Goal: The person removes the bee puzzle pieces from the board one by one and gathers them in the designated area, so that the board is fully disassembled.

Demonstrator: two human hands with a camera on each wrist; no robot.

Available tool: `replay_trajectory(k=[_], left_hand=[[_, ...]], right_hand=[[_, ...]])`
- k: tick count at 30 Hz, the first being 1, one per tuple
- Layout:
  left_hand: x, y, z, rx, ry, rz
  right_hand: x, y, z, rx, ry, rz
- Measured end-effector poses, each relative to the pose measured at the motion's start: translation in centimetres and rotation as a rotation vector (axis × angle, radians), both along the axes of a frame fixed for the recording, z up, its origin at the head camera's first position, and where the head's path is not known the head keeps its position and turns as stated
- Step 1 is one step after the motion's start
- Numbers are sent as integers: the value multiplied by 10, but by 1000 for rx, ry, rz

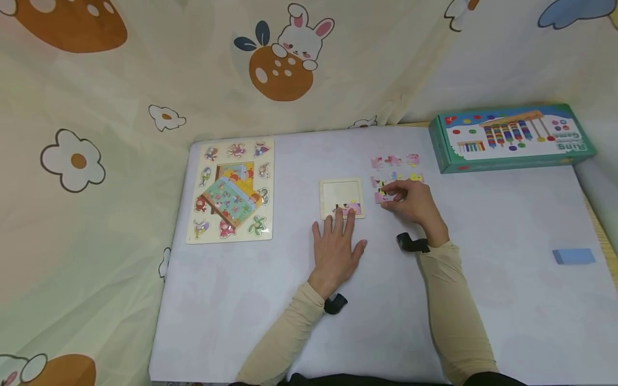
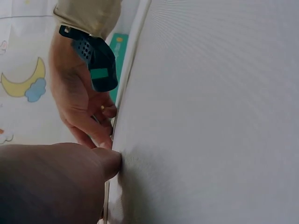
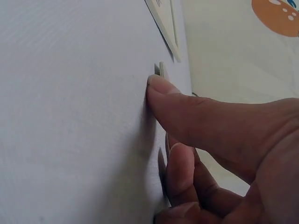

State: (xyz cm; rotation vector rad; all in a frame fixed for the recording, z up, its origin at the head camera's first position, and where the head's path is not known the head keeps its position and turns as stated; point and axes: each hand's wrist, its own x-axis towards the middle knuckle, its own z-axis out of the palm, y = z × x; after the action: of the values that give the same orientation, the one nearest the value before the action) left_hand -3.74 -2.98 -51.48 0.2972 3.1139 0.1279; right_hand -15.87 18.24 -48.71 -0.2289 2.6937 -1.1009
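A small square puzzle tray point(image 1: 340, 188) lies mid-table, with pink puzzle pieces point(image 1: 351, 207) along its lower edge. My left hand point(image 1: 335, 257) is spread flat, its fingertips resting at the tray's lower edge. Right of the tray, several loose pink and yellow puzzle pieces point(image 1: 393, 161) lie in rough rows. My right hand point(image 1: 410, 202) is over the lower pieces, pinching one puzzle piece point(image 1: 379, 198) at the left between thumb and forefinger. In the right wrist view, the thumb point(image 3: 163, 91) meets the thin edge of a piece point(image 3: 161, 68); the forefinger's contact is hidden.
At the left lies a larger peg puzzle board point(image 1: 232, 236) with two small picture boards point(image 1: 234, 201) stacked on it. A green toy box point(image 1: 512, 138) stands at the back right. Near the right edge lies a blue block point(image 1: 574, 256).
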Motion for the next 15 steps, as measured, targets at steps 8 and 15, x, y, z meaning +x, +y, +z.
replay_trajectory(k=[8, 15], left_hand=[[0, 1, 0, 21, -13, -2], [-1, 1, 1, 23, -9, 9]], right_hand=[[3, -2, 2, -60, 56, -16], [0, -27, 6, -116, 90, 69]])
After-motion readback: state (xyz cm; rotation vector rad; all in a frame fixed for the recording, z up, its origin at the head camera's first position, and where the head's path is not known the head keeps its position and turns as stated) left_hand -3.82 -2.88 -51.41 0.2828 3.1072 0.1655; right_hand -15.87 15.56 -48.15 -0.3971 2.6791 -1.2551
